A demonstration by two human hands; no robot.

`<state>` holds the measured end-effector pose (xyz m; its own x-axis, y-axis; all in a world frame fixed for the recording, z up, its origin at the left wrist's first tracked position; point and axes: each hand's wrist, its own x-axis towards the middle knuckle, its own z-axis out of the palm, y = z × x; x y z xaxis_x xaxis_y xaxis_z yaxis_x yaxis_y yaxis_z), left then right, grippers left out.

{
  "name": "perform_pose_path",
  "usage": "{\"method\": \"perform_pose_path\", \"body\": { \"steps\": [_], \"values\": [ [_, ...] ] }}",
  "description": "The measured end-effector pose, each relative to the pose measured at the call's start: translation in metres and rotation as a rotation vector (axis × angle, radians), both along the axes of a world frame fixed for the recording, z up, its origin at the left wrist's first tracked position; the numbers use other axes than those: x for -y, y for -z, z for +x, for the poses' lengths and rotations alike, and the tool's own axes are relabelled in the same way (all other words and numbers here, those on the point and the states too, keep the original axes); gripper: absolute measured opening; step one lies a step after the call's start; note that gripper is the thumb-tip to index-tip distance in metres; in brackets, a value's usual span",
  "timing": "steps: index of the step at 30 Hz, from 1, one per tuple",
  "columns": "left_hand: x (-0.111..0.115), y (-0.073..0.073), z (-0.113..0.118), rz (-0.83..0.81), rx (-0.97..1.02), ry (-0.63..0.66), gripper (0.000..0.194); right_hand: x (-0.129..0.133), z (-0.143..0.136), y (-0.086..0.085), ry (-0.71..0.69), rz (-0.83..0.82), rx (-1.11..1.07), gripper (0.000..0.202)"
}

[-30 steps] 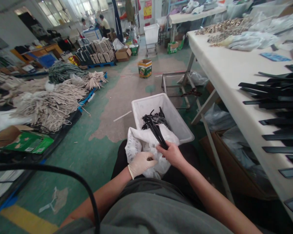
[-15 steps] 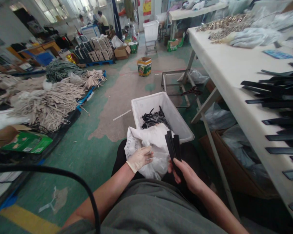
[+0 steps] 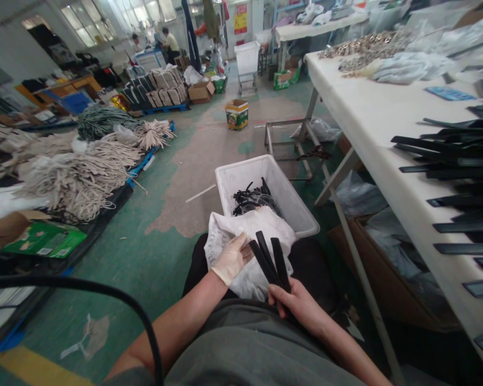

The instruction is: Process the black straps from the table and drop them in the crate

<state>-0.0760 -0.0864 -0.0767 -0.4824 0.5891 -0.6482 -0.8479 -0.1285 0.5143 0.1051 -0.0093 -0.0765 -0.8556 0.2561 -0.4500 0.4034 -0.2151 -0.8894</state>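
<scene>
Black strips (image 3: 270, 260) are being pinched in the bare right hand (image 3: 293, 301), fingers closed round their lower ends, free ends fanned between 11 and 12 o'clock. At 10 o'clock from it, the gloved left hand (image 3: 230, 260) is held with fingers loosely spread, nothing seen gripped; whether the nearest strip is touched cannot be told. With the fan secured at one end only, a strip could be lost if that grip were slackened. Below, folds are formed in the white sack (image 3: 253, 222), where a tip might be snagged. At 12 o'clock, dark pieces (image 3: 251, 198) are tangled in the bin (image 3: 293, 214); a dropped strip could be mixed in. At 2 o'clock, more strips (image 3: 446, 155) are crowded near the edge of the bench (image 3: 358, 107), and could be knocked off if brushed.
</scene>
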Motion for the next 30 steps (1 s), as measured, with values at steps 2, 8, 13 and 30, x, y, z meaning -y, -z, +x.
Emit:
{"method": "perform_pose_path", "body": {
  "steps": [2, 8, 13, 30],
  "values": [
    [-0.003, -0.001, 0.003, 0.022, -0.024, -0.010, 0.023, 0.002, -0.004, 0.001, 0.004, 0.007, 0.002, 0.046],
    [-0.004, -0.001, 0.002, 0.042, -0.078, -0.039, 0.025, 0.005, -0.010, 0.001, 0.012, 0.008, 0.037, 0.043],
    [-0.004, 0.003, 0.003, 0.041, -0.130, -0.042, 0.029, 0.006, -0.012, 0.001, 0.015, 0.021, 0.064, 0.041],
    [-0.005, 0.006, 0.003, 0.007, -0.127, -0.086, 0.028, 0.008, -0.010, -0.004, 0.032, 0.080, 0.031, 0.032]
  ]
}}
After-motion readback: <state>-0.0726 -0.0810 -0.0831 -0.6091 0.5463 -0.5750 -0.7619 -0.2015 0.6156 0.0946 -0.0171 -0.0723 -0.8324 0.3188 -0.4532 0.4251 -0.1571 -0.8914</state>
